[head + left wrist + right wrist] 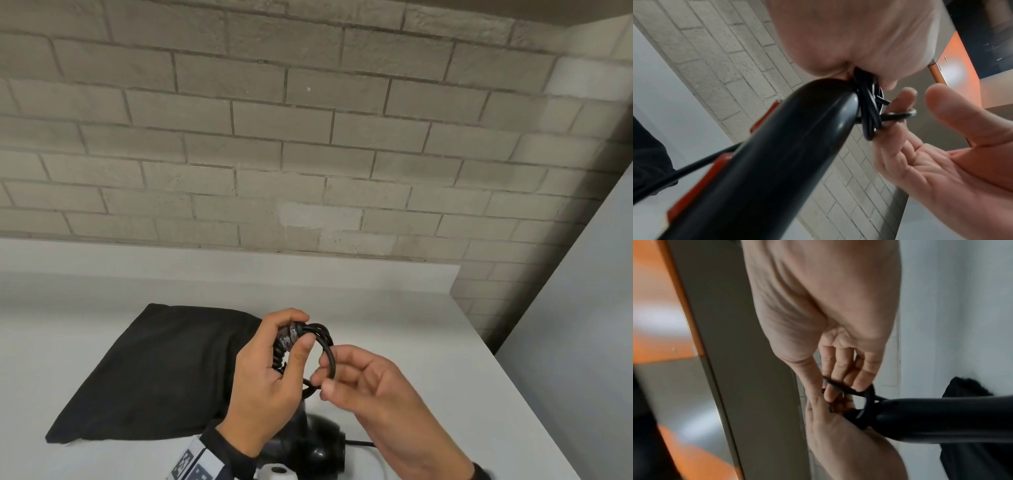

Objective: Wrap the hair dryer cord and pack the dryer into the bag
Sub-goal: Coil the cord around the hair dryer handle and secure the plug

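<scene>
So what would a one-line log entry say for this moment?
step: wrapping cord | left hand: grips coiled cord at dryer handle | right hand: pinches cord loop | bag: flat on table, dryer not packed

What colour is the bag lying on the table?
Black, plain; the bag shows best in the head view.
</scene>
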Demonstrator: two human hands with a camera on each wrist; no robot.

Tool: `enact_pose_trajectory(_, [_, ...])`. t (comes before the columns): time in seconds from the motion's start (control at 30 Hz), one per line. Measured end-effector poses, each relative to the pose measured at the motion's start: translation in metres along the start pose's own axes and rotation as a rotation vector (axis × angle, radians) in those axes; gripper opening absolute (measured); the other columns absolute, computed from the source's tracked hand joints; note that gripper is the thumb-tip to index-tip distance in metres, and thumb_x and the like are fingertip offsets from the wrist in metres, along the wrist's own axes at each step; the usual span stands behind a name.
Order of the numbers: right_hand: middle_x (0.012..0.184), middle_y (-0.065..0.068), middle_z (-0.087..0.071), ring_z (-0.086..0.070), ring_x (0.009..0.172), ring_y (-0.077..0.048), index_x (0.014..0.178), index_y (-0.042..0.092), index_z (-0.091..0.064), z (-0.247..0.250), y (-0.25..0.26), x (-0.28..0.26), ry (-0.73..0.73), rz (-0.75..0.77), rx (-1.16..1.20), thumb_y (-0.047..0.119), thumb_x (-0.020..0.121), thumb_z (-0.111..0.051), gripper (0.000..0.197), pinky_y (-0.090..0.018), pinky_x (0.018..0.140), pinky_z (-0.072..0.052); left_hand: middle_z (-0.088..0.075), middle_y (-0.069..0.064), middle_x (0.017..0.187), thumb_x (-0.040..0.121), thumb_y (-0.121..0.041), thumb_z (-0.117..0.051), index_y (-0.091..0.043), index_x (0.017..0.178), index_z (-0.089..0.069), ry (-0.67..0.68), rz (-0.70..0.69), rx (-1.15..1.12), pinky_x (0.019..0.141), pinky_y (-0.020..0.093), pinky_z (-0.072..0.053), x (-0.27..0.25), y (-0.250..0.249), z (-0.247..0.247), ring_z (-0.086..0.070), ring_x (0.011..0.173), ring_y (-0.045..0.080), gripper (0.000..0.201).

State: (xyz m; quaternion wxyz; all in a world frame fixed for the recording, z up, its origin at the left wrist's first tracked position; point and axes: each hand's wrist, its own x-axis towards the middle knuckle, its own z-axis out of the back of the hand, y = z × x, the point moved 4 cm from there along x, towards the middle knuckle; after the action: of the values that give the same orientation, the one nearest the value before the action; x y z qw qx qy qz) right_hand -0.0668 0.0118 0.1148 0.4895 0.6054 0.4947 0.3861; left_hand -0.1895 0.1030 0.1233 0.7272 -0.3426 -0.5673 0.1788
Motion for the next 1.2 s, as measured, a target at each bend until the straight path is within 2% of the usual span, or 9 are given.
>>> enact_pose_trajectory(0.17, [0.096, 0.003, -0.075, -0.07, 0.094, -0.01, 0.094, 0.023, -0.072, -0.008, -0.002, -0.011, -0.166, 0.203, -0.387, 0.006, 0.088, -0.068, 0.019, -0.02, 0.087, -0.052, -0.065, -0.016, 0.096, 0.089, -0.036, -0.056, -0.023, 0.106, -0.06, -0.047, 0.053, -0.036, 0.074, 0.009, -0.048, 0.001, 0.006, -0.001, -0.066, 0.087, 0.008, 0.021])
enact_pose_trajectory(0.3, [0.089, 0.005, -0.077, -0.071, 0.088, -0.006, 0.093, 0.021, -0.071, -0.006, 0.002, -0.011, -0.217, 0.169, -0.426, 0.009, 0.09, -0.067, 0.014, -0.019, 0.086, -0.053, -0.064, -0.017, 0.096, 0.089, -0.035, -0.056, -0.024, 0.106, -0.058, -0.078, 0.069, -0.047, 0.074, 0.009, -0.047, 0.002, 0.01, -0.002, -0.065, 0.087, 0.008, 0.02])
enact_pose_trajectory(0.47, [0.078, -0.013, -0.07, -0.067, 0.075, -0.022, 0.09, -0.001, -0.07, 0.005, 0.014, -0.006, -0.075, -0.074, 0.068, 0.014, 0.083, -0.066, 0.017, -0.03, 0.072, -0.056, -0.064, -0.016, 0.094, 0.089, -0.035, -0.056, -0.025, 0.105, -0.058, -0.071, 0.066, -0.044, 0.074, 0.011, -0.048, 0.004, 0.014, 0.001, -0.064, 0.084, 0.007, 0.019])
enact_pose_trajectory(0.63, [0.056, -0.002, -0.046, -0.05, 0.049, -0.018, 0.093, -0.003, -0.071, 0.008, 0.011, -0.006, 0.022, -0.269, 0.594, 0.017, 0.069, -0.084, 0.034, -0.032, 0.056, -0.044, -0.064, -0.015, 0.094, 0.089, -0.033, -0.056, -0.023, 0.104, -0.058, -0.029, 0.044, -0.043, 0.072, 0.009, -0.047, 0.006, 0.013, 0.001, -0.064, 0.082, 0.006, 0.018])
enact_pose_trajectory(0.77, [0.059, -0.006, -0.051, -0.053, 0.053, -0.018, 0.086, -0.001, -0.073, 0.003, -0.005, -0.005, -0.075, -0.055, 0.535, 0.034, 0.05, -0.096, 0.055, -0.028, 0.056, -0.045, -0.066, -0.012, 0.094, 0.09, -0.036, -0.055, -0.023, 0.103, -0.059, -0.051, 0.071, -0.058, 0.072, 0.011, -0.048, 0.007, 0.014, 0.0, -0.065, 0.083, 0.009, 0.019])
enact_pose_trajectory(0.9, [0.089, -0.009, -0.072, -0.068, 0.084, -0.018, 0.084, 0.013, -0.076, -0.006, -0.023, -0.01, -0.144, 0.21, 0.1, 0.024, 0.058, -0.088, 0.031, -0.025, 0.07, -0.053, -0.066, -0.009, 0.091, 0.089, -0.038, -0.056, -0.022, 0.103, -0.058, -0.092, 0.103, -0.088, 0.07, 0.014, -0.05, 0.008, 0.017, 0.0, -0.065, 0.079, 0.012, 0.021])
enact_pose_trajectory(1.03, [0.102, 0.008, -0.074, -0.067, 0.103, -0.015, 0.086, 0.034, -0.077, -0.01, -0.034, -0.014, -0.28, 0.375, -0.329, 0.026, 0.07, -0.075, 0.018, -0.022, 0.085, -0.053, -0.066, -0.012, 0.092, 0.089, -0.037, -0.056, -0.021, 0.104, -0.059, -0.09, 0.112, -0.088, 0.071, 0.015, -0.051, 0.008, 0.017, -0.003, -0.065, 0.081, 0.01, 0.022])
enact_pose_trajectory(1.13, [0.096, 0.002, -0.077, -0.07, 0.099, -0.017, 0.081, 0.032, -0.077, -0.009, -0.034, -0.015, -0.305, 0.366, -0.296, 0.036, 0.07, -0.076, 0.012, -0.023, 0.084, -0.054, -0.065, -0.014, 0.093, 0.089, -0.037, -0.055, -0.021, 0.105, -0.059, -0.093, 0.114, -0.079, 0.072, 0.012, -0.05, 0.009, 0.018, -0.002, -0.065, 0.082, 0.009, 0.023])
enact_pose_trajectory(1.2, [0.086, -0.009, -0.077, -0.072, 0.093, -0.024, 0.079, 0.024, -0.076, 0.001, -0.031, -0.016, -0.328, 0.355, -0.144, 0.047, 0.065, -0.082, 0.028, -0.029, 0.083, -0.056, -0.066, -0.012, 0.094, 0.089, -0.039, -0.055, -0.022, 0.105, -0.059, -0.104, 0.127, -0.076, 0.073, 0.015, -0.051, 0.008, 0.02, 0.0, -0.066, 0.083, 0.012, 0.023])
